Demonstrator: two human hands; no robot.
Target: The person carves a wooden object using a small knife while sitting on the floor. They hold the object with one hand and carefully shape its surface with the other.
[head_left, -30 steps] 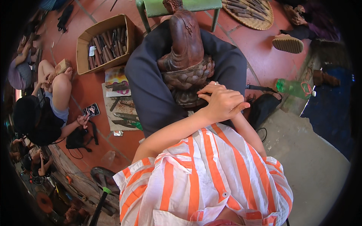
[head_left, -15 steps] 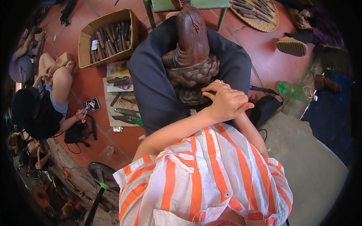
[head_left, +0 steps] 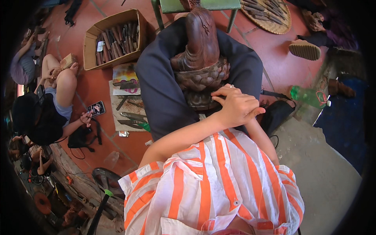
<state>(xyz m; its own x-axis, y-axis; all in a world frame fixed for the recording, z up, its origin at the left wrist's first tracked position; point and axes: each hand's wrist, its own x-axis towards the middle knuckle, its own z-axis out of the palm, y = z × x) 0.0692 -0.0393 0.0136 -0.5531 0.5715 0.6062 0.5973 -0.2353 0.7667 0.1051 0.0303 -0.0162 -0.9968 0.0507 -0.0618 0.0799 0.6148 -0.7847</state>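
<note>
Between my knees stands a dark brown carved wooden statue (head_left: 201, 43), a robed seated figure on a lotus-petal base (head_left: 201, 78). My two hands meet at the right side of its lower base. My left hand (head_left: 242, 106) comes across from the left and is folded over the right one, its thumb sticking out to the right. My right hand (head_left: 225, 91) lies partly hidden beneath it, a ring on one finger. Its thumb and fingertips are bent together close to the base. Whether a small tool sits in them is hidden.
Left of me are a cardboard box (head_left: 92, 55) of wooden-handled tools and a mat (head_left: 121, 105) with blades. Ahead stand a green stool (head_left: 168, 6) and a woven tray (head_left: 288, 27) of tools. A green bottle (head_left: 307, 96) lies right. Another person's hand (head_left: 86, 118) touches a phone (head_left: 96, 109).
</note>
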